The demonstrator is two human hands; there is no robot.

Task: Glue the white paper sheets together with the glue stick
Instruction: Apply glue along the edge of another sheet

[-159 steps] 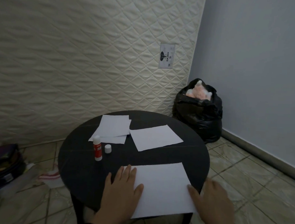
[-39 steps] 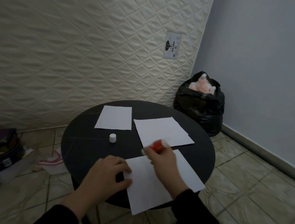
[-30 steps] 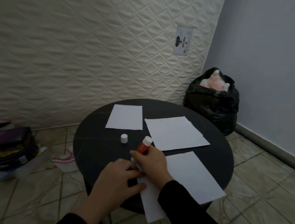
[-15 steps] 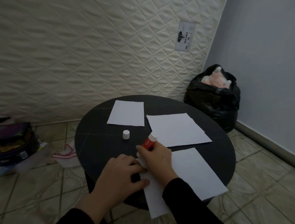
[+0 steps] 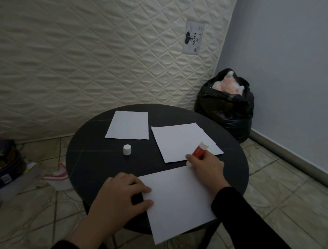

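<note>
A round black table (image 5: 93, 164) carries three lots of white paper. The nearest sheet (image 5: 176, 202) lies at the near edge of the table, its near corner hanging past the rim. The left hand (image 5: 118, 195) rests on that sheet's left edge, fingers curled, with fingertips and thumb pressing the paper down; it grips nothing.

The right hand (image 5: 206, 167) sits at the far right corner of the same sheet, closed around a glue stick (image 5: 199, 151). The red barrel is pinched between thumb and fingers and slants up and away to the right, so its white end pokes out beyond the knuckles, over the near edge of the middle sheets (image 5: 183, 142). The stick's lower end shows as a small pale tip just under the fingers, at or just above the table beside the near sheet's far corner; whether it touches cannot be told.

The middle sheets look like two stacked slightly askew. A smaller sheet (image 5: 128, 125) lies far left. The white cap (image 5: 127, 149) stands alone on the bare table, between that sheet and the left hand, well apart from the stick.
</note>
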